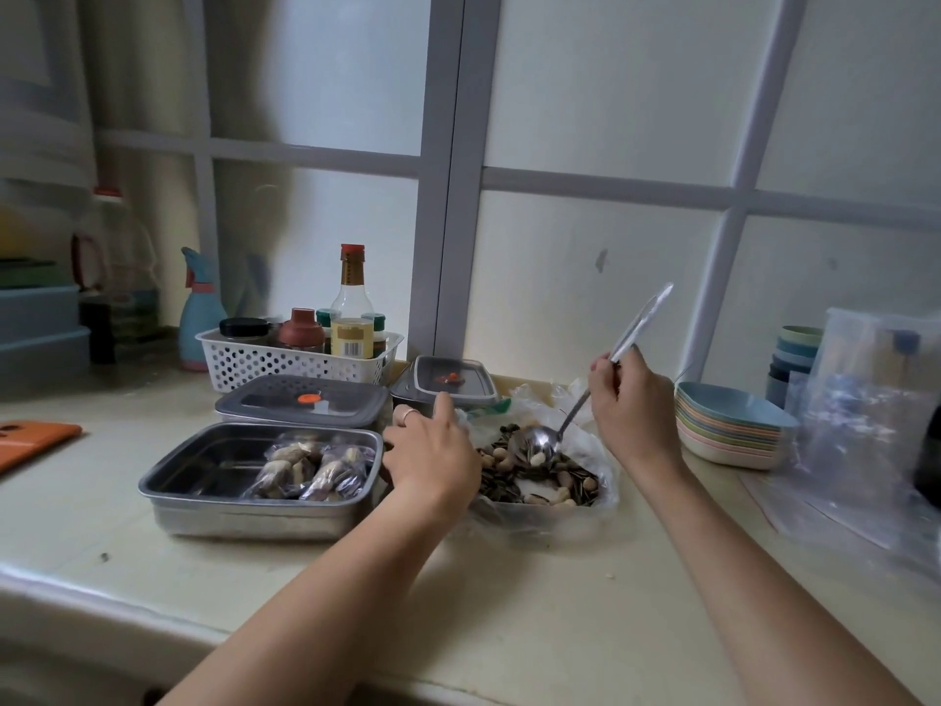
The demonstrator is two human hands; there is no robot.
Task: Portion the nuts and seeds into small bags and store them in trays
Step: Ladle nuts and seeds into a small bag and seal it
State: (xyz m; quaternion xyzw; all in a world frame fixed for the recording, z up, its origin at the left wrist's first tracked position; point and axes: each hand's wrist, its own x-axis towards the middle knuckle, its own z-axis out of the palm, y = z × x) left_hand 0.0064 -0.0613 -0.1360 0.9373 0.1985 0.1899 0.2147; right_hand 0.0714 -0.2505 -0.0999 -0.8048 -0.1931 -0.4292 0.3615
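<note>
Surface (305, 593): pale, with both forearms reaching over it from the near edge.
Open tray (244, 522): steel and lidless, and the landmark for every place below.
Small bags (310, 471): filled clear bags lying in the tray's right half.
Left hand (433, 450): just right of the tray, back up, ring on one finger, fingers bent down at the plastic's edge; I cannot tell whether they pinch it.
Nuts and seeds (540, 484): loose pile on crumpled clear plastic, right of the tray.
Spoon (534, 445): its bowl rests in the pile and holds a few nuts.
Right hand (631, 400): further right of the tray, fingers curled round the spoon's handle.
Empty bags (865, 415): clear, far right of the tray.
Stacked bowls (733, 425): pastel, right of the tray, beyond the pile.
Lidded tray (305, 400): just behind the open tray, grey lid, orange valve.
Second lidded tray (448, 382): behind the tray, to its right.
Basket (285, 361): white and perforated, further behind the tray, holding bottles and jars.
Yellow-labelled jar (351, 338): in the basket, with a barcode showing; the writing is too small to read.
</note>
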